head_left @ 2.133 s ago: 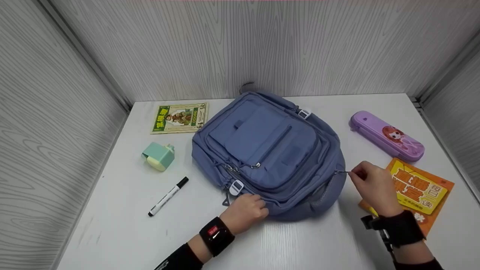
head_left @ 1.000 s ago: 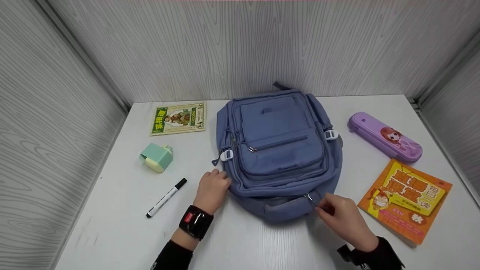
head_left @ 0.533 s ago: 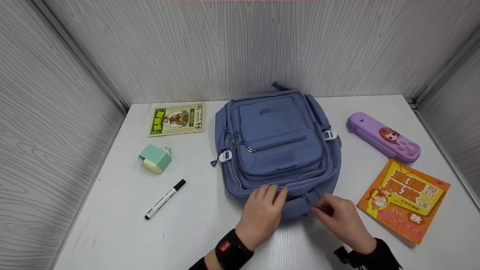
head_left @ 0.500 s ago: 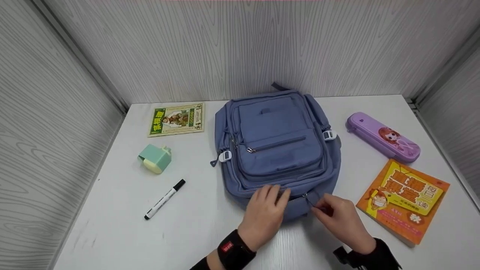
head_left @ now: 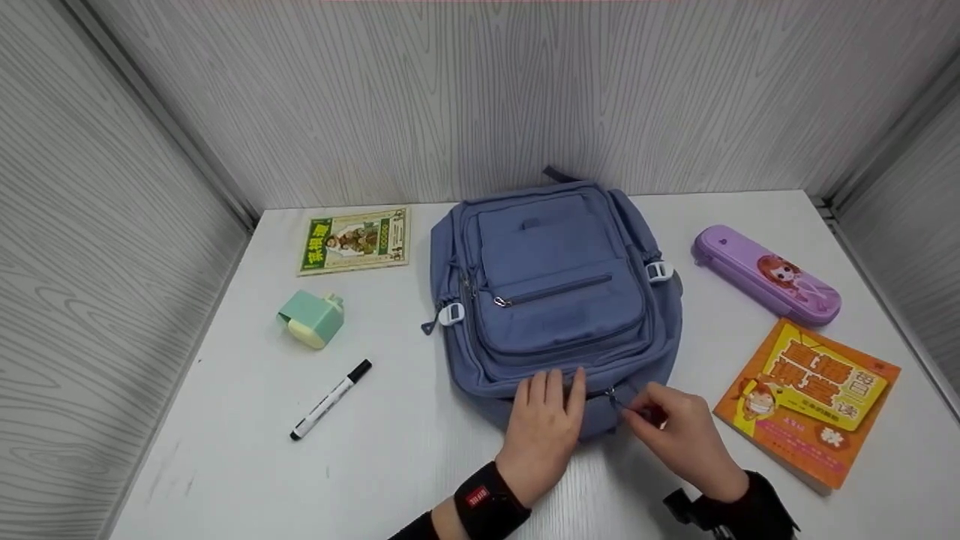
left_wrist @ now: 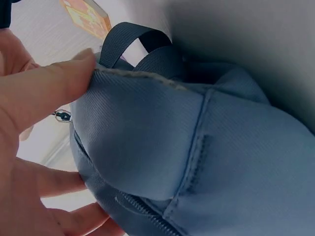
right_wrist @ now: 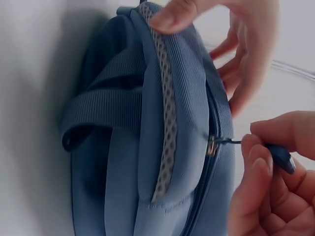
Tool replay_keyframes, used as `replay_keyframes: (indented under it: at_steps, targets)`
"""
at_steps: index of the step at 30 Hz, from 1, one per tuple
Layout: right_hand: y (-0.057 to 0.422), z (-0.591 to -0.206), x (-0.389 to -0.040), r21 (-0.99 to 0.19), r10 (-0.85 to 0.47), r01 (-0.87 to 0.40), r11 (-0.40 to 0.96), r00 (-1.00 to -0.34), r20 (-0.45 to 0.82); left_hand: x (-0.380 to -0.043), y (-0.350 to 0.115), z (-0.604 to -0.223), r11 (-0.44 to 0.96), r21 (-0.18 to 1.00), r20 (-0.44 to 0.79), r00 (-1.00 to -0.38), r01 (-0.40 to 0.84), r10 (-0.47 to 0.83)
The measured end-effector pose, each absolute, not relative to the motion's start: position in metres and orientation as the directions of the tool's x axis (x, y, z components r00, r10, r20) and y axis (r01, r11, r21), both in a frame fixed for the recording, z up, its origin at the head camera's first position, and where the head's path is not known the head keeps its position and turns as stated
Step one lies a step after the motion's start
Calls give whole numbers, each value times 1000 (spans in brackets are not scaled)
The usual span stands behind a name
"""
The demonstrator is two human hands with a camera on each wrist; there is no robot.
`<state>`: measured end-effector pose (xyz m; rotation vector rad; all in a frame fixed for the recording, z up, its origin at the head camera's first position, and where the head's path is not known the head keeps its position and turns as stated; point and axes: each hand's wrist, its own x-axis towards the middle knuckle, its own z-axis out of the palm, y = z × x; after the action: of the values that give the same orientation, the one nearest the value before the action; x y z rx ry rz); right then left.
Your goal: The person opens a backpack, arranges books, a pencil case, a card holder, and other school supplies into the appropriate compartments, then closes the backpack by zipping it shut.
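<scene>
Blue backpack [head_left: 562,300] flat on white surface [head_left: 225,457], running from middle of far edge toward near edge. Left hand [head_left: 543,435] on its near end: fingers straight, spread, thumb against mesh-trimmed rim [right_wrist: 168,98]. Right hand [head_left: 684,436] just off same end, right side: thumb and fingers curled, pinching zipper pull [right_wrist: 281,157]. Orange book [head_left: 806,405] near surface's right edge, apart from right hand.

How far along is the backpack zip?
Looks done: the backpack lies front up, gripped by the left hand. In hand: the right hand pinches the zip pull. Remaining: the slider sits partway along the track, so zipping is probably unfinished; opening or closing unclear.
</scene>
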<state>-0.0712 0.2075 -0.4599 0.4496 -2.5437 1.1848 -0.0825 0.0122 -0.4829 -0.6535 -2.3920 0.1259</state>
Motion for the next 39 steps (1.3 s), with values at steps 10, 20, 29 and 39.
replay_keyframes:
  at_steps: [10,20,29,39]
  targets:
    - [227,-462,-83,-662,-106,-304,685,-941,322,-86,13,-489,868,-257,632,-605,426,484]
    - [246,-460,-93,-646,-82,-313,696,-929,362,-87,10,-487,857,-240,625,-602,457,496]
    - [278,-454,-106,-628,5,-243,740,-931,365,-89,4,-487,822,-184,654,-558,538,512]
    - [306,-454,-140,-605,31,-134,785,-967,254,-87,-10,-484,773,-135,603,-567,620,561]
